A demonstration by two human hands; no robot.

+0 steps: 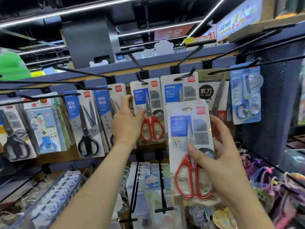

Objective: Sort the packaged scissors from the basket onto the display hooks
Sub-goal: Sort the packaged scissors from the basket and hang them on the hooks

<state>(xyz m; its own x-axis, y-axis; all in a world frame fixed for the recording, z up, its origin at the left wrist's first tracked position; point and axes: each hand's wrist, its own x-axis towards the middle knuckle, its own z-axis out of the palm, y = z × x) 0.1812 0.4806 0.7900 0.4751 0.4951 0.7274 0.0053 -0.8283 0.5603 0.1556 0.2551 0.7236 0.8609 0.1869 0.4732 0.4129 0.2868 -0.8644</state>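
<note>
My right hand [221, 156] holds a packaged pair of red-handled scissors [189, 151] upright, thumb on the front and fingers behind, below and in front of a hook [184, 76] that carries a matching pack [179, 90]. My left hand [127, 123] reaches up and pinches the left edge of another red-handled scissors pack [148, 111] hanging on the neighbouring hook [142, 80]. The basket is out of view.
Black-handled scissors packs [85, 124] hang to the left and a blue pair [245, 95] to the right. Long black hooks [79, 71] jut toward me at head height. Lower hooks [161, 179] carry stationery and hair ties [264, 176].
</note>
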